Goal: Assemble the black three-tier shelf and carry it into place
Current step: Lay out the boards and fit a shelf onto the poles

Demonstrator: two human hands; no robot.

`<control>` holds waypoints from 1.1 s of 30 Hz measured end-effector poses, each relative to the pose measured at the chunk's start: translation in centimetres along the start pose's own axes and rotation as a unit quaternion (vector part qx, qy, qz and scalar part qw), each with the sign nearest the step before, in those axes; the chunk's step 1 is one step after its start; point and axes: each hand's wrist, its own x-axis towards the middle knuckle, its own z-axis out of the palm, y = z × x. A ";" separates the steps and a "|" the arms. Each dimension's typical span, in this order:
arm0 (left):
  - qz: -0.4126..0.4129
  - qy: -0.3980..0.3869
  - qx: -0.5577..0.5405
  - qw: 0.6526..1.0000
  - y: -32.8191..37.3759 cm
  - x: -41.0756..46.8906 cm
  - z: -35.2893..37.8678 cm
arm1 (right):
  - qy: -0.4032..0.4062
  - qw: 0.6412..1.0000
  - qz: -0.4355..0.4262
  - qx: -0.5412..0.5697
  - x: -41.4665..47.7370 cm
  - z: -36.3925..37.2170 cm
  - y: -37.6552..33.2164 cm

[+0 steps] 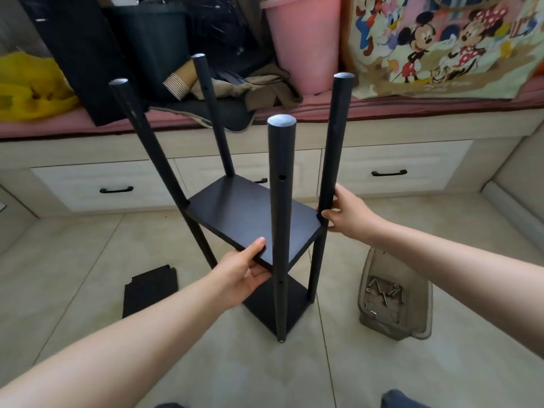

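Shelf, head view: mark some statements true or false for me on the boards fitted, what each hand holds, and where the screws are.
1. Two boards sit on the poles. True: a middle board and a bottom board.
2. The right hand grips the nearest pole. False: it grips the right pole.
3. The left hand holds the middle board's near edge. True.
4. The screws lie loose on the floor. False: they are in a tray.
5. A board caps the pole tops. False: the tops are bare.
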 end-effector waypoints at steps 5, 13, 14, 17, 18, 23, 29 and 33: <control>0.031 0.022 -0.083 0.996 -2.5 -0.7 0.7 | 0.023 1.000 -0.002 -0.017 0.2 0.5 -0.8; 0.085 -0.016 -0.173 0.981 -4.0 -0.6 0.6 | 0.015 0.998 0.023 -0.050 -4.8 -0.1 -2.8; 0.091 -0.023 -0.174 0.980 -4.0 -0.5 0.6 | -0.030 0.998 0.003 -0.052 -6.3 0.0 -3.2; 0.110 -0.055 -0.162 0.979 -3.8 -0.2 0.6 | -0.158 0.986 -0.046 -0.009 -9.7 1.3 -4.3; 0.115 -0.064 -0.154 0.979 -3.8 -0.1 0.6 | -0.155 0.987 -0.049 0.013 -10.5 1.9 -4.5; 0.125 -0.063 -0.145 0.980 -4.3 -0.1 0.2 | -0.058 0.995 -0.069 -0.044 -11.4 3.5 -4.9; 0.148 -0.077 -0.151 0.974 -4.4 -0.1 0.1 | -0.063 0.993 -0.065 -0.079 -10.7 4.2 -5.6; 0.146 -0.079 -0.154 0.974 -4.5 0.1 0.0 | -0.079 0.990 -0.056 -0.103 -10.5 4.0 -6.0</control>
